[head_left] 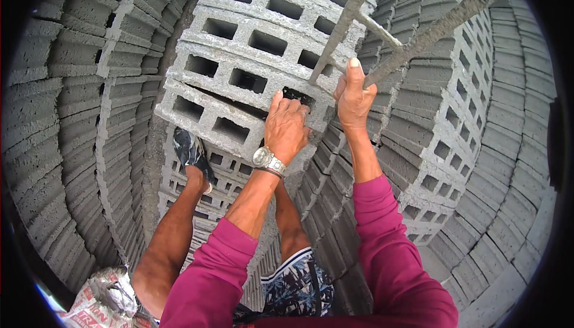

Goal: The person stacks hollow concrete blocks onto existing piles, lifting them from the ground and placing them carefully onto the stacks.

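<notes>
My left hand [286,127], with a metal watch [267,159] on its wrist, curls over the right end of a grey hollow concrete block [206,113], its fingertips at one of the holes. That block sits at the near end of a row and tilts, with a dark wedge-shaped gap between it and the block behind. My right hand [355,99] is closed at the lower end of a cement-crusted metal frame [412,50], thumb pointing up. The frame's bars spread upward from the hand, over the blocks. What the right fingers wrap around is partly hidden.
More hollow blocks [263,20] run away ahead in a stacked row. Block stacks [78,89] rise at the left, and others [460,119] at the right. My foot in a dark shoe [191,148] stands on lower blocks. A printed sack [104,298] lies at lower left.
</notes>
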`<action>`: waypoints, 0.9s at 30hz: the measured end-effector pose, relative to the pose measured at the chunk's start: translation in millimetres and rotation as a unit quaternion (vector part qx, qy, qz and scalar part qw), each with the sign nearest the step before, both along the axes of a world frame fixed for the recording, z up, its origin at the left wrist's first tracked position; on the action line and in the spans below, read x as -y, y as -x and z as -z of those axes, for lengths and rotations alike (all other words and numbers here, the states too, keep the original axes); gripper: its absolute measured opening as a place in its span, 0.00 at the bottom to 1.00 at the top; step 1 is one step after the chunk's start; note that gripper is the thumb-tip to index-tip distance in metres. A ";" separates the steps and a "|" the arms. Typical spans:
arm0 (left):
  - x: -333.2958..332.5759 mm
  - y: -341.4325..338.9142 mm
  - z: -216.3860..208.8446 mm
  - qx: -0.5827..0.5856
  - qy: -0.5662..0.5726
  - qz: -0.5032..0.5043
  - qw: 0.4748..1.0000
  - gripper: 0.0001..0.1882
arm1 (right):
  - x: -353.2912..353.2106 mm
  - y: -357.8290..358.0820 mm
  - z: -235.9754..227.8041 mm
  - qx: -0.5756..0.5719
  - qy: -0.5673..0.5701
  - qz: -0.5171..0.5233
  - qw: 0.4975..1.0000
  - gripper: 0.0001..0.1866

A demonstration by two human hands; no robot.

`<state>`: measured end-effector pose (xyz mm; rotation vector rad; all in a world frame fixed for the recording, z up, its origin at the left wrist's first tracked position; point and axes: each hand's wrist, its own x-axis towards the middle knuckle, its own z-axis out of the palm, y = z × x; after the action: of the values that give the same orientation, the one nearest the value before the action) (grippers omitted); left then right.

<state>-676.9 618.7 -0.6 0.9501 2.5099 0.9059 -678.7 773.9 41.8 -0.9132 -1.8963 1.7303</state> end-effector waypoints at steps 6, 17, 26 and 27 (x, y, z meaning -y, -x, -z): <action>-16.6 5.1 -22.5 0.015 0.131 0.017 0.991 0.27 | -24.7 -23.3 -62.9 -0.079 0.102 0.116 0.985 0.25; -87.7 -16.0 3.5 -0.025 0.252 -0.167 0.953 0.22 | -8.2 -113.5 -96.9 -0.017 0.147 0.300 0.943 0.26; -64.0 -30.8 8.4 -0.032 0.259 -0.129 0.957 0.21 | 3.6 -164.0 -70.1 0.095 0.100 0.316 0.939 0.26; -52.7 -39.9 7.9 -0.040 0.265 -0.099 0.958 0.21 | 3.8 -163.7 -66.8 0.107 0.114 0.324 0.933 0.26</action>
<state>-637.0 671.4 -8.5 0.5769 2.7349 0.2059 -515.1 770.1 108.6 -1.6494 -1.2858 1.4854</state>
